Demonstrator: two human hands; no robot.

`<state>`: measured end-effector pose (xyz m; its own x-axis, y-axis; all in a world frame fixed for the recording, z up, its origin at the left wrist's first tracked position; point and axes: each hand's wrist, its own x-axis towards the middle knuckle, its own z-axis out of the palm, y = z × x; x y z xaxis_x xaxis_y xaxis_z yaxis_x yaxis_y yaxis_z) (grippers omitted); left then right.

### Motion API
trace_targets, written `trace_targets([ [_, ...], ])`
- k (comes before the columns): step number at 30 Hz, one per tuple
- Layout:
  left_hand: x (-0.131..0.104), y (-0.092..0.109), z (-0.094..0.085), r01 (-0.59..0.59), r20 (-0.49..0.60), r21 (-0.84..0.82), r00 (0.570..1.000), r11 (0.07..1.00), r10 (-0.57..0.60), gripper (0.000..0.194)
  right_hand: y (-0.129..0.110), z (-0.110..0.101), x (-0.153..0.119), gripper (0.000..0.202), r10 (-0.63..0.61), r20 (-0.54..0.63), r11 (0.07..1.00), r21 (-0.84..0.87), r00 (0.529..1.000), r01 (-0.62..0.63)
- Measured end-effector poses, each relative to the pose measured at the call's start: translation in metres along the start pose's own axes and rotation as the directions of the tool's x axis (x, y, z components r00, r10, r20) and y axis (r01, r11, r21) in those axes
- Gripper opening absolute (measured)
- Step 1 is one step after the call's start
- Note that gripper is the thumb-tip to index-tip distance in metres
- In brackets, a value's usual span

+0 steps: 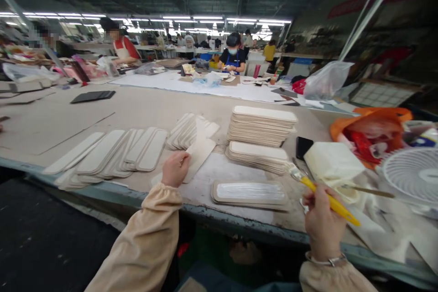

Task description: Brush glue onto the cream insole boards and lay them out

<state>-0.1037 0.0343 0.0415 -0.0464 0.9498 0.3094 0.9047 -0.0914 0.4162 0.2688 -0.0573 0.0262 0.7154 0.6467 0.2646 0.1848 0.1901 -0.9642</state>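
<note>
My right hand [323,219] is closed round the yellow handle of a brush [328,200], its pale bristles pointing left, near a short stack of rounded strips [258,151]. A taller stack [262,121] stands behind it. In front lies a small stack [249,193] whose top strip carries wet-looking white streaks. My left hand [175,169] has its fingers pinched at the edge of a pale flat piece [201,153], beside a fanned pile [188,130]. More overlapping strips [112,153] spread out to the left.
At the right are a black phone [304,148], a white block-shaped container [333,160], a stick, an orange bag [372,132] and a white fan [414,175]. Dark sheets [92,96] lie far left. People work at tables beyond.
</note>
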Motion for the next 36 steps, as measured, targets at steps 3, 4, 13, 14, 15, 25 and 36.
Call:
trace_targets([
  [3, -0.006, 0.016, -0.003, -0.163, 0.025, -0.385, 0.982, 0.908, 0.187, 0.025, -0.002, 0.003, -0.005, 0.033, -0.074, -0.013, 0.997, 0.034, 0.997, 0.075],
  [4, -0.008, 0.023, -0.004, -0.195, 0.071, -0.468, 0.964, 0.862, 0.257, 0.025, -0.003, 0.005, -0.006, 0.032, -0.093, 0.011, 0.994, 0.050, 0.996, 0.092],
  [13, -0.017, 0.075, 0.012, -0.239, 0.382, -0.616, 0.742, 0.751, 0.550, 0.025, -0.004, 0.016, -0.019, 0.043, -0.028, 0.282, 0.998, 0.058, 0.959, 0.012],
  [14, -0.018, 0.078, 0.016, -0.236, 0.396, -0.615, 0.733, 0.753, 0.553, 0.024, -0.004, 0.016, -0.019, 0.044, -0.036, 0.274, 0.999, 0.013, 0.961, 0.034],
  [15, -0.018, 0.081, 0.021, -0.230, 0.409, -0.609, 0.729, 0.759, 0.549, 0.024, -0.003, 0.016, -0.019, 0.044, -0.046, 0.266, 0.999, -0.014, 0.963, 0.052],
  [25, -0.006, 0.065, 0.034, -0.050, 0.436, -0.384, 0.871, 0.922, 0.229, 0.040, 0.029, 0.013, -0.007, 0.052, -0.028, 0.125, 0.960, -0.274, 0.992, 0.062],
  [36, -0.011, 0.047, 0.028, -0.042, 0.557, -0.231, 0.814, 0.972, 0.167, 0.032, 0.061, 0.017, -0.003, 0.052, 0.004, 0.135, 0.933, -0.358, 0.991, 0.045],
])
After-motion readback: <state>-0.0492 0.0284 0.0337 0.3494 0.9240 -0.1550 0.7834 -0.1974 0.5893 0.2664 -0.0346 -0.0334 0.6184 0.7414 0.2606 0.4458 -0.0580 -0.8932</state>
